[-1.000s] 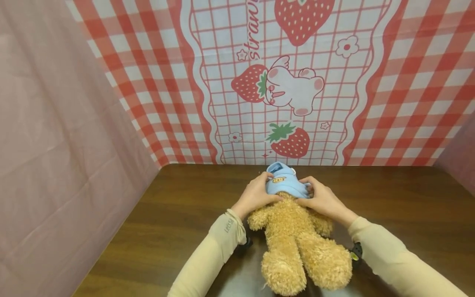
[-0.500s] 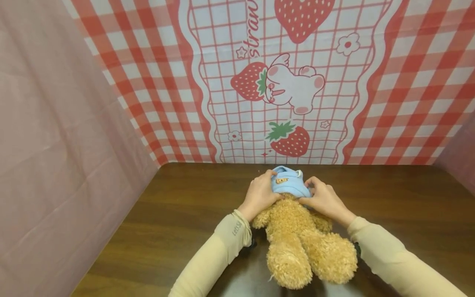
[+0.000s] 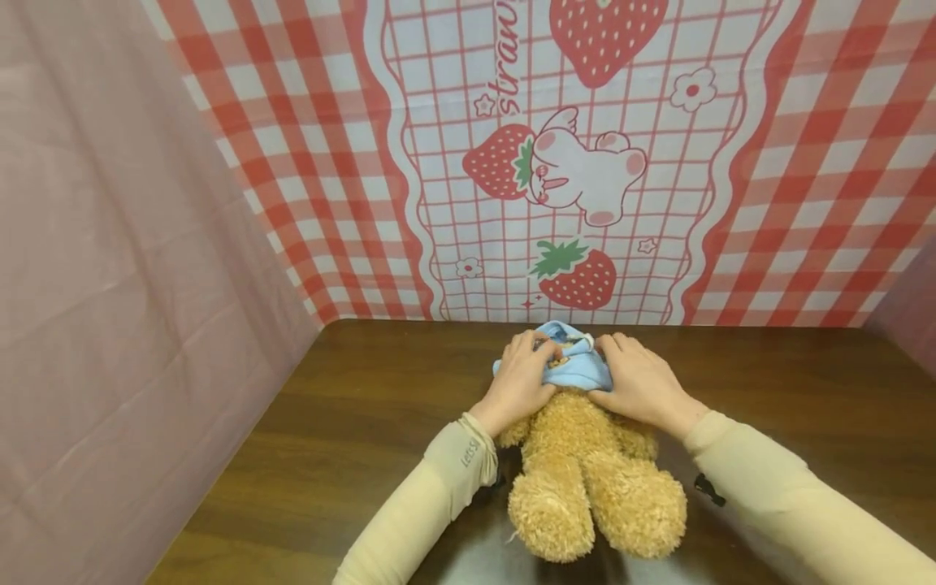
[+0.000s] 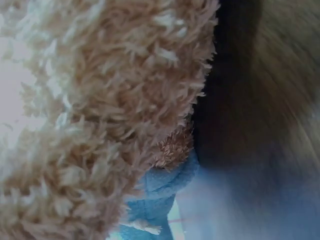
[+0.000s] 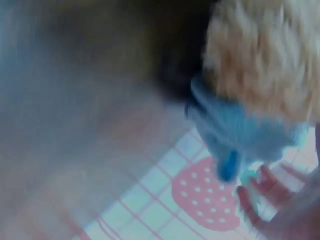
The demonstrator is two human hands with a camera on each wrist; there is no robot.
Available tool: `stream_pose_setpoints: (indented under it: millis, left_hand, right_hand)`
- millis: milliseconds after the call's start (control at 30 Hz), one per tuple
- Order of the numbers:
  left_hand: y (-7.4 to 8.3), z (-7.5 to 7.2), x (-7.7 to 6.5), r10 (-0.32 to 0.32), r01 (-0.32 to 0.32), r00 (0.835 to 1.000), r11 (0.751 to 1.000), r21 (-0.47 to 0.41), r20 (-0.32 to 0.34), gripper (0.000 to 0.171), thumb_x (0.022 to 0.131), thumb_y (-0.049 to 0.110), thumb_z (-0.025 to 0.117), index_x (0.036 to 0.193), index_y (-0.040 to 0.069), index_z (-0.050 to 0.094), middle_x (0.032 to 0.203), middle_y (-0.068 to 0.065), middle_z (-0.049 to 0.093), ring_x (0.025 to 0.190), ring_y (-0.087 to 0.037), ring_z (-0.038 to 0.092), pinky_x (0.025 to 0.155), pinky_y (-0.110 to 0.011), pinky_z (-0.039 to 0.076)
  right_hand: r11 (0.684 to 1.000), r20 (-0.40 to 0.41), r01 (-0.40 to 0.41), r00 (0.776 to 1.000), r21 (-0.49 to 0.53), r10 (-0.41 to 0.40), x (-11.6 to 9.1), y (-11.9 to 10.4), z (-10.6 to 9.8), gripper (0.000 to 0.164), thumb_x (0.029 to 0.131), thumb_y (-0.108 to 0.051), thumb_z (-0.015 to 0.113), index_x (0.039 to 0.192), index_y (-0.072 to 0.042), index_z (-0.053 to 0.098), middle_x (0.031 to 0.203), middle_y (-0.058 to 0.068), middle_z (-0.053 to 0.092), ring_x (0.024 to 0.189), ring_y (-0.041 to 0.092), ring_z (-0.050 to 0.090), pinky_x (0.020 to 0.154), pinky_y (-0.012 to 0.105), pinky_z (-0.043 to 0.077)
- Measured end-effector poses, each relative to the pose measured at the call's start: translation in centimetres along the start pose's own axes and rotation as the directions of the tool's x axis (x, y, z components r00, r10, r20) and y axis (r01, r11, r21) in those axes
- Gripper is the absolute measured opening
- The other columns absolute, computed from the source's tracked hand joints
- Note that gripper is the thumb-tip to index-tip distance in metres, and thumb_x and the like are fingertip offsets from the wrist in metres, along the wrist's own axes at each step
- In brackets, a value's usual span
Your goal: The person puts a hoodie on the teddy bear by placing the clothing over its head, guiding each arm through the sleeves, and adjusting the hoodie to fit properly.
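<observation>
Blue garment (image 3: 581, 377) covers the plush toy (image 3: 578, 443) at its upper end, between the fingers of left hand (image 3: 515, 382) and right hand (image 3: 645, 380). Left grips it; I cannot tell whether right does. I judge this as garment fitting; next calls for even pulling. Beyond the fingers, the checked backdrop (image 3: 292, 162) may limit reach.

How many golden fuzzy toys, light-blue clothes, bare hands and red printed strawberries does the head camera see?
Golden-brown furry plush toy: 1
Light-blue cloth garment: 1
Bare left hand and right hand: 2
Red printed strawberries: 3
Total: 7
</observation>
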State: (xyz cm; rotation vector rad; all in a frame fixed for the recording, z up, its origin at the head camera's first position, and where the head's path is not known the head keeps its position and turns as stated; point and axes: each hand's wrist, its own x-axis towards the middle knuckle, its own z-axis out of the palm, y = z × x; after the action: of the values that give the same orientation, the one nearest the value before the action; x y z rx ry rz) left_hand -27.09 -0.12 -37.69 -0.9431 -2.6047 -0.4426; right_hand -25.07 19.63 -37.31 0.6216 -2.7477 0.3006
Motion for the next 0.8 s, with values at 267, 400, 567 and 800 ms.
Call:
stream_pose_setpoints:
  millis: [267,400,567,800]
  left_hand:
    - [-0.3,0.1,0.2,0.121,-0.117,0.992,0.99,-0.075,0.042,0.036,0.075,0.005,0.066,0.106,0.014,0.049,0.105,0.002,0.054,0.096,-0.015,0.047,0.089,-0.031,0.037]
    - [-0.4,0.3,0.3,0.188,-0.185,0.982,0.975,-0.122,0.014,0.039,0.071,-0.002,0.065,0.1,0.017,0.048,0.103,0.004,0.052,0.088,-0.013,0.044,0.081,-0.025,0.035]
    - [-0.3,0.5,0.0,0.19,-0.188,0.982,0.969,-0.163,-0.001,0.039,0.072,-0.003,0.065,0.102,0.016,0.049,0.101,0.004,0.055,0.089,-0.01,0.05,0.083,-0.026,0.036]
    - [-1.2,0.6,0.0,0.029,-0.022,0.999,0.988,-0.152,0.044,0.043,0.079,0.024,0.069,0.116,0.016,0.048,0.116,-0.002,0.05,0.106,-0.018,0.046,0.09,-0.035,0.036]
  right_hand:
    - [0.928,0.029,0.354,0.935,-0.111,-0.353,1.0,0.4,-0.1,0.064,0.074,-0.025,0.073,0.127,-0.001,0.046,0.114,0.015,0.055,0.102,0.031,0.055,0.087,0.046,0.043]
    - [0.927,-0.002,0.327,0.943,-0.182,-0.333,0.8,0.8,0.0,0.052,0.073,-0.031,0.074,0.109,-0.002,0.051,0.088,0.008,0.059,0.071,0.021,0.058,0.068,0.039,0.047]
    - [0.971,0.003,0.235,0.972,-0.037,-0.235,0.4,1.1,0.6,0.045,0.074,-0.027,0.074,0.101,-0.005,0.046,0.069,0.002,0.058,0.052,0.008,0.05,0.049,0.026,0.042]
    - [0.984,0.189,-0.026,0.982,0.177,-0.008,1.3,1.5,0.1,0.052,0.073,-0.03,0.071,0.113,-0.004,0.048,0.079,0.007,0.061,0.061,0.01,0.055,0.055,0.027,0.043]
